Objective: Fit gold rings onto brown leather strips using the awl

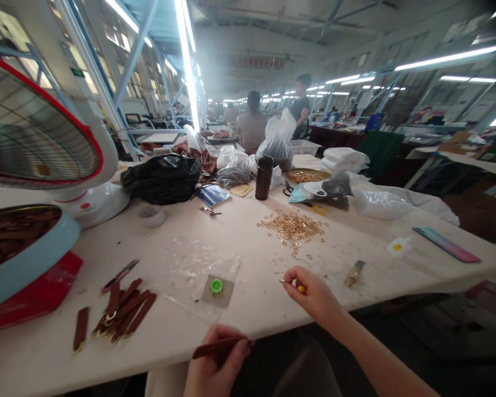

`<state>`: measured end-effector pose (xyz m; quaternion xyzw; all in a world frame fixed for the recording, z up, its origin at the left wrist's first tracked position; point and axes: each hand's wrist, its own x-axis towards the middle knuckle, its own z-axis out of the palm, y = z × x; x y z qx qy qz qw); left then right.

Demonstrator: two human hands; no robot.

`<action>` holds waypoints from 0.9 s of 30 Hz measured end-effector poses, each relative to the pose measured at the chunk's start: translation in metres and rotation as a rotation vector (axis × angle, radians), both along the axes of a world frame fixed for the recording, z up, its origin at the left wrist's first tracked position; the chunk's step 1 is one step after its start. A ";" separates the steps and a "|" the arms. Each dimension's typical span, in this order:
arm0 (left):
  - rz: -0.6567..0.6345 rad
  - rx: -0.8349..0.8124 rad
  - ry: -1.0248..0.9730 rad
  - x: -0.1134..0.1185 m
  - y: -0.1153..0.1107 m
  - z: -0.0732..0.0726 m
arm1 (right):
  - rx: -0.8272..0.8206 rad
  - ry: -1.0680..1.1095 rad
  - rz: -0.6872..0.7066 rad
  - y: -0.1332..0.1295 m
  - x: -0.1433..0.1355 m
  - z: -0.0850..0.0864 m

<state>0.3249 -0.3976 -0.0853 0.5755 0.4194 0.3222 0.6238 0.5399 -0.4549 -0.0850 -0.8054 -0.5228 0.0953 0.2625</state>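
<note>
My left hand (217, 364) is closed around a brown leather strap (217, 347) at the front edge of the table. Farther right, my right hand (310, 292) is raised over the tabletop with its fingers pinched. A small light tip shows at its fingertips and a yellow end shows at the palm; the thing itself is mostly hidden. Beyond that hand lies a heap of gold metal rings (295, 226). A green cap (216, 285) rests on a grey square plate (228, 298) between the hands. To the left, several brown straps with gold ends (126, 311) are piled up.
A fan (86, 204) and a round tin of brown pieces (33, 259) stand at left. Scissors (119, 275) lie by the straps. At the back are a black bag (161, 179) and a dark bottle (264, 179). A phone (446, 244) lies at right.
</note>
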 end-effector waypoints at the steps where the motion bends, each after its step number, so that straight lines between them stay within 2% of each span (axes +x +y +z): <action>1: -0.005 0.035 -0.022 0.004 -0.003 0.006 | 0.048 0.052 0.026 -0.006 -0.015 0.004; 5: 0.040 0.124 -0.135 0.014 -0.013 0.027 | 0.269 0.315 0.069 -0.020 -0.058 0.015; 7: 0.055 0.154 -0.152 0.015 -0.014 0.032 | 0.306 0.338 0.084 -0.023 -0.068 0.020; 11: 0.009 0.178 -0.069 0.012 -0.008 0.034 | 0.339 0.158 0.282 -0.028 -0.075 0.028; 14: -0.067 0.178 0.041 0.010 -0.002 0.033 | 0.253 -0.019 0.392 -0.030 -0.076 0.033; 17: -0.164 0.152 0.125 0.009 0.001 0.032 | 0.175 -0.200 0.473 -0.031 -0.077 0.031; 22: -0.296 0.001 0.165 0.008 0.001 0.037 | 0.185 -0.372 0.580 -0.030 -0.074 0.025; 24: -0.316 -0.080 0.130 0.007 0.000 0.039 | 0.153 -0.292 0.545 -0.030 -0.071 0.025; 27: -0.302 -0.096 0.072 0.004 -0.003 0.038 | 0.015 0.097 0.471 -0.031 -0.068 0.027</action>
